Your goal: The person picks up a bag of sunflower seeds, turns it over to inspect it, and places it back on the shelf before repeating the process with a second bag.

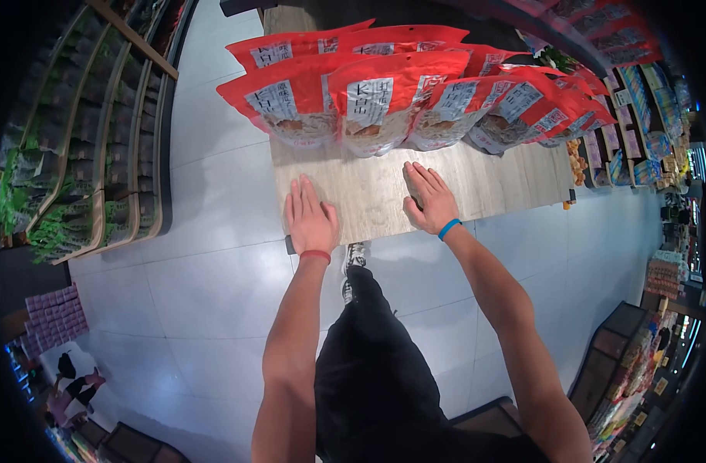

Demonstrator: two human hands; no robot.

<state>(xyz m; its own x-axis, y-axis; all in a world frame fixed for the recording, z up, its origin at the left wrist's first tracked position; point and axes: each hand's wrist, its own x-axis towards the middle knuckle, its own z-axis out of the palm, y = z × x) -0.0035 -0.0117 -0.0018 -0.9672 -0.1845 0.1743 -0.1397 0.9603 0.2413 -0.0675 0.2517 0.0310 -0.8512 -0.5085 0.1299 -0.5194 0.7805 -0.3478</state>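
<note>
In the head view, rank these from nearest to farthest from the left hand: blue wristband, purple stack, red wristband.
1. Red wristband, on the left hand's own wrist.
2. Blue wristband, on the right wrist.
3. Purple stack, far off to the left.

Red bags (378, 104) with pale printed labels stand upright and overlapping in rows on the counter (353, 193), their clear lower windows showing pale brownish contents. The leftmost front one stands beyond the left hand (313, 220), the next between the hands, another just past the right hand (432, 202), more further right.
</note>
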